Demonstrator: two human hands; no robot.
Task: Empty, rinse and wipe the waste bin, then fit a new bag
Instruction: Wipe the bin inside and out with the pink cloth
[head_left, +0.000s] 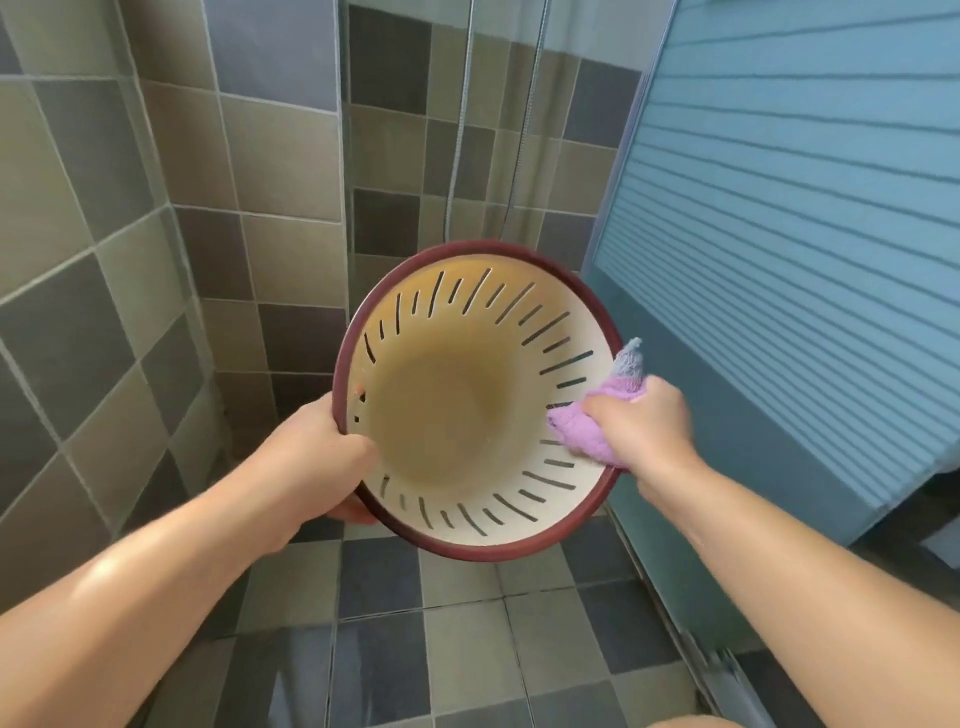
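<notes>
A round waste bin (457, 415) is held in the air with its mouth tilted toward me. It is cream inside with slotted walls and has a dark red rim. No bag or rubbish shows inside; its bottom looks yellowish. My left hand (332, 447) grips the rim on the left, fingers curled inside. My right hand (641, 421) holds a purple cloth (587, 431) with a grey tip and presses it against the inner wall at the bin's right side.
I stand in a tiled shower corner with grey and beige wall tiles (130, 260) and floor tiles (415, 649). A shower hose (460, 130) hangs at the back. A blue frosted striped door panel (805, 234) stands close on the right.
</notes>
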